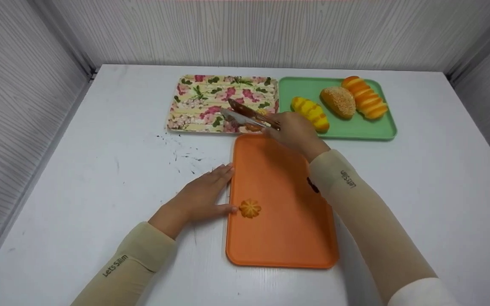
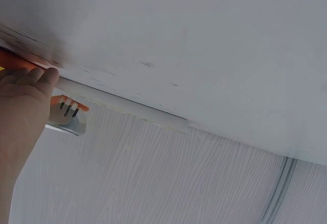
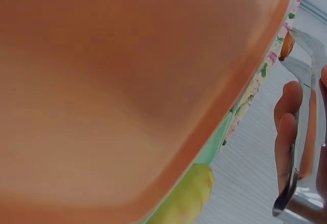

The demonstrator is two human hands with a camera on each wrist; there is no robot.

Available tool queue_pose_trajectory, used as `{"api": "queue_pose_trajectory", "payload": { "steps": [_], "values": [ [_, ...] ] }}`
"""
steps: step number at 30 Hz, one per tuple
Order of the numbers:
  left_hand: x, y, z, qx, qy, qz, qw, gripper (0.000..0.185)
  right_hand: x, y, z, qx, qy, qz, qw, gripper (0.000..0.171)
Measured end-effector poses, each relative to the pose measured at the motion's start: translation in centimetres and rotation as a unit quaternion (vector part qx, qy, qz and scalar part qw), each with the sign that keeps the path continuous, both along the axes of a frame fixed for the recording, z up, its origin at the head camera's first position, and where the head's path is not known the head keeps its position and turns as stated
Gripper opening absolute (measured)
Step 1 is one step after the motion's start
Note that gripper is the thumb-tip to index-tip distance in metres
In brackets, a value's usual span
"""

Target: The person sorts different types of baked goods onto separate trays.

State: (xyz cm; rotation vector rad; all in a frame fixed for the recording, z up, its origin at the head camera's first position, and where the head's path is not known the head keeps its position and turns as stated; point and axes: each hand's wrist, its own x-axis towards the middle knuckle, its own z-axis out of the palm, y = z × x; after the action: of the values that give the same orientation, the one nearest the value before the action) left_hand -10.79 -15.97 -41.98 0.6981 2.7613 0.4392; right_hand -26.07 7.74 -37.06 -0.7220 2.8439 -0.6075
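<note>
My right hand (image 1: 294, 131) grips metal tongs (image 1: 247, 114), whose spread tips are over the floral tray (image 1: 204, 100). In the right wrist view, a small orange-brown piece (image 3: 287, 45) shows between the tongs' tips; whether they pinch it I cannot tell. Partly hidden behind the tongs in the head view is an orange-brown piece (image 1: 253, 126) on the floral tray. My left hand (image 1: 200, 195) rests along the left edge of the orange tray (image 1: 283, 242), fingers extended. Close to its thumb, a flower-shaped cookie (image 1: 250, 208) lies on the orange tray.
A green tray (image 1: 355, 131) adjoins the floral one at the back right. On it lie a yellow striped bread (image 1: 311, 114), a seeded bun (image 1: 338, 102) and an orange striped loaf (image 1: 365, 97). Wood-grain panels (image 1: 245, 34) stand behind the white table (image 1: 100, 170).
</note>
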Motion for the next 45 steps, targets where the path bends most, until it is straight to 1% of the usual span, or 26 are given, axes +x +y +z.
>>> {"api": "queue_pose_trajectory", "payload": {
  "steps": [4, 13, 20, 30, 33, 37, 40, 45],
  "values": [
    [0.0, 0.0, -0.1, -0.002, 0.000, 0.001, 1.0000, 0.095, -0.2, -0.5, -0.4, 0.009, 0.016, -0.009, 1.000, 0.050],
    [0.0, 0.0, -0.1, 0.001, -0.004, 0.004, 1.0000, 0.095, -0.6, -1.0, -1.1, 0.001, 0.024, -0.030, 0.999, 0.049],
    [0.1, 0.0, 0.0, 0.009, 0.005, -0.002, 0.9999, 0.094, -0.8, -1.0, -1.4, -0.006, -0.007, -0.059, 0.998, 0.052],
    [0.0, 0.0, -0.2, -0.003, -0.002, 0.008, 1.0000, 0.095, -1.1, -0.9, -1.7, -0.018, -0.011, -0.069, 0.997, 0.051],
    [0.0, 0.1, -0.2, -0.003, -0.002, 0.009, 1.0000, 0.095, -1.2, -0.7, -1.6, -0.034, -0.023, -0.068, 0.997, 0.051],
    [0.0, 0.1, -0.2, -0.007, 0.002, 0.006, 1.0000, 0.095, -1.0, -0.1, -1.5, -0.068, -0.043, -0.070, 0.994, 0.058],
    [0.0, 0.1, -0.1, -0.009, 0.003, 0.006, 0.9999, 0.095, -0.7, 0.3, -1.3, -0.088, -0.045, -0.068, 0.993, 0.063],
    [0.0, 0.1, 0.1, -0.006, 0.001, 0.006, 1.0000, 0.095, 0.0, 0.7, -0.7, -0.116, -0.047, -0.067, 0.990, 0.064]
  ]
}}
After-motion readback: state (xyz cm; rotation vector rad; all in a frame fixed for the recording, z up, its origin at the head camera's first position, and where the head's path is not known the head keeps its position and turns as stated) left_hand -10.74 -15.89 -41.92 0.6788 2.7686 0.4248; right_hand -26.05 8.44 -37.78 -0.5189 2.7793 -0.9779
